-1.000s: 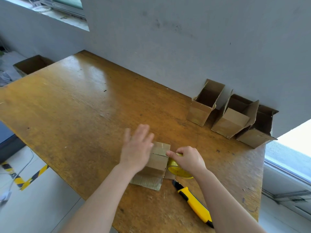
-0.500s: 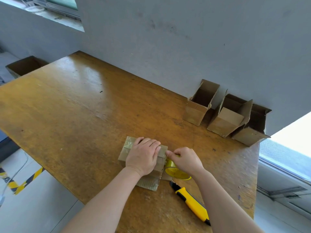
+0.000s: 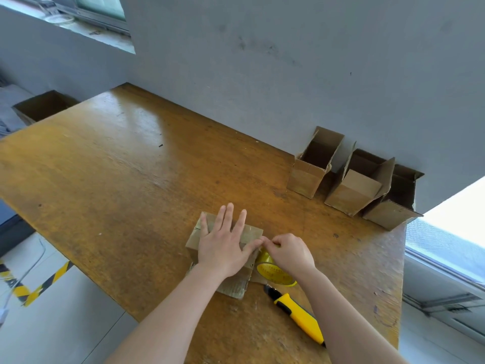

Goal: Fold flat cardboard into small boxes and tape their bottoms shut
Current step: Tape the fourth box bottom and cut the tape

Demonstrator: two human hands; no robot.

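Taping the small box (image 3: pixel 252 231) at the table (image 3: pixel 131 179) front: pressing down with flat, straight-fingered left hand (image 3: pixel 223 245), pinching the tape roll (image 3: pixel 273 271) in curled right hand (image 3: pixel 291 252) (utility knife (image 3: pixel 299 313) just beside), next likely needing a taut pull across the seam

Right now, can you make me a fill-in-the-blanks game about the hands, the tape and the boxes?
1. The left hand lies flat on a small cardboard ____.
2. The right hand pinches at a roll of ____ tape.
3. ____ open boxes stand by the grey wall.
4. The knife lies on the table beside the ____ forearm.

Missing words: box; yellow; three; right.
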